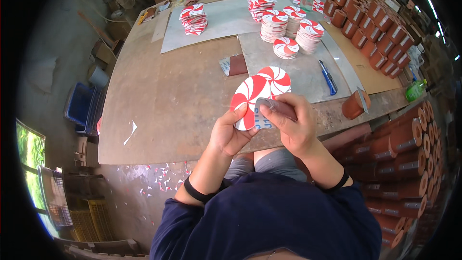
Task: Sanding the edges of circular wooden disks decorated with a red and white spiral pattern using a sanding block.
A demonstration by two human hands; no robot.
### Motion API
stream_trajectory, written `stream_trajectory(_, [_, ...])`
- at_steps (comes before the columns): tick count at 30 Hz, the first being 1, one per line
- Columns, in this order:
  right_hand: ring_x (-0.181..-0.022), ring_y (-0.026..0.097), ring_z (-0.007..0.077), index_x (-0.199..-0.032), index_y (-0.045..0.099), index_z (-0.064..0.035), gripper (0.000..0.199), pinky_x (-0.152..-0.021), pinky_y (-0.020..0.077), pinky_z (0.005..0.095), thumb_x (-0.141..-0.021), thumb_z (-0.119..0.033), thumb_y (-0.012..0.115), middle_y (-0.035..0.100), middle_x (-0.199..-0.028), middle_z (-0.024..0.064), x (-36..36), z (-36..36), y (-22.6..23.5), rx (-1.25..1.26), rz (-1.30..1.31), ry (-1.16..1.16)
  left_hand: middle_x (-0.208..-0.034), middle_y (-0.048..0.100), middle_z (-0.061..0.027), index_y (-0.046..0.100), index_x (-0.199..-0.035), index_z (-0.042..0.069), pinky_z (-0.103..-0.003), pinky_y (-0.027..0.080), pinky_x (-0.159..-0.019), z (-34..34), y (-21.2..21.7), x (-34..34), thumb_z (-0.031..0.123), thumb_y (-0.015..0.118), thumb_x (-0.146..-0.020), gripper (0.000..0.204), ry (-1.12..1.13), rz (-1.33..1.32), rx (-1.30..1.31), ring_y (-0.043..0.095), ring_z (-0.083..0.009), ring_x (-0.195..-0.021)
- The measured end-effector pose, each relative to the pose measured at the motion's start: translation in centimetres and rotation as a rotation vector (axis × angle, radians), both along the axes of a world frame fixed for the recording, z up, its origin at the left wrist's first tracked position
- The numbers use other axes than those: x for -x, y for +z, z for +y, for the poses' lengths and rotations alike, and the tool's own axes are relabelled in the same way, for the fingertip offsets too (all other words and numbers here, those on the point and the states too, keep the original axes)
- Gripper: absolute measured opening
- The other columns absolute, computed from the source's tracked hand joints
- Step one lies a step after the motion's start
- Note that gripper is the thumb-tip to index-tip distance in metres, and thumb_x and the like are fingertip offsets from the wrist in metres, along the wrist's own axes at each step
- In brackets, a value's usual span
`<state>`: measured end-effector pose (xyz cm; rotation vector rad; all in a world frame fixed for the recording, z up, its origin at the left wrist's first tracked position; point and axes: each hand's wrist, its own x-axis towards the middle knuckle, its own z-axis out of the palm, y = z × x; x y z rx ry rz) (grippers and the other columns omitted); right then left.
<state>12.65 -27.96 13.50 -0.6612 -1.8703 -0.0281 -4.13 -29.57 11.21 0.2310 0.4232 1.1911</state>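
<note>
My left hand (231,132) grips the lower edge of a flat cutout made of two joined red-and-white swirl discs (260,89), held above the front of the wooden table (173,101). My right hand (293,123) presses a small grey-brown piece, which looks like sandpaper (272,107), against the cutout's lower right edge. Both forearms come up from the bottom of the picture, each with a black wristband.
Stacks of the same swirl discs (284,24) stand on grey sheets at the back. A blue utility knife (328,79) lies to the right, and another sandpaper piece (237,65) lies in the middle. Brown cylinders (380,38) line the right side and lie piled at lower right (404,163). Paper scraps litter the floor (159,183).
</note>
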Motion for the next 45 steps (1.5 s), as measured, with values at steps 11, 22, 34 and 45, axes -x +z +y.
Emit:
stream_trajectory(11, [-0.077, 0.053, 0.0267, -0.097, 0.062, -0.0111, 0.039, -0.065, 0.045, 0.0307, -0.063, 0.006, 0.053, 0.051, -0.09, 0.0113, -0.5, 0.1, 0.3, -0.053, -0.127, 0.092, -0.11, 0.051, -0.0145, 0.038, -0.115, -0.004, -0.037, 0.044, -0.083, 0.4, -0.2, 0.9, 0.005, 0.05, -0.079, 0.039, -0.034, 0.068, -0.154, 0.053, -0.0234, -0.098])
stream_trajectory(22, [-0.075, 0.053, 0.0257, -0.1, 0.06, -0.0102, 0.039, -0.066, 0.0457, 0.0299, -0.067, 0.008, 0.05, 0.049, -0.093, 0.0128, -1.2, 0.2, -0.2, 0.093, -0.047, 0.014, -0.104, 0.054, -0.0133, 0.042, -0.112, -0.006, -0.034, 0.041, -0.085, 0.1, 0.1, 1.9, 0.003, 0.061, -0.07, 0.047, -0.057, 0.194, -0.294, 0.054, -0.0222, -0.095])
stream_trajectory(34, [-0.077, 0.052, 0.0253, -0.1, 0.061, -0.0112, 0.042, -0.065, 0.0449, 0.0294, -0.065, 0.01, 0.051, 0.049, -0.092, 0.012, -2.3, 1.9, -1.2, 0.043, -0.08, -0.05, -0.099, 0.057, -0.0121, 0.046, -0.108, -0.006, -0.032, 0.043, -0.081, -0.5, 0.2, 1.9, 0.005, 0.067, -0.062, 0.052, -0.166, 0.271, -0.375, 0.056, -0.0206, -0.089])
stream_trajectory(45, [-0.074, 0.054, 0.0274, -0.091, 0.062, -0.0073, 0.035, -0.065, 0.046, 0.03, -0.061, 0.008, 0.054, 0.051, -0.09, 0.0133, -1.8, 0.8, -0.8, 0.063, -0.066, -0.007, -0.1, 0.057, -0.012, 0.045, -0.11, -0.005, -0.031, 0.042, -0.083, -0.2, -0.2, 1.9, 0.003, 0.066, -0.062, 0.053, -0.118, 0.273, -0.342, 0.055, -0.0203, -0.092])
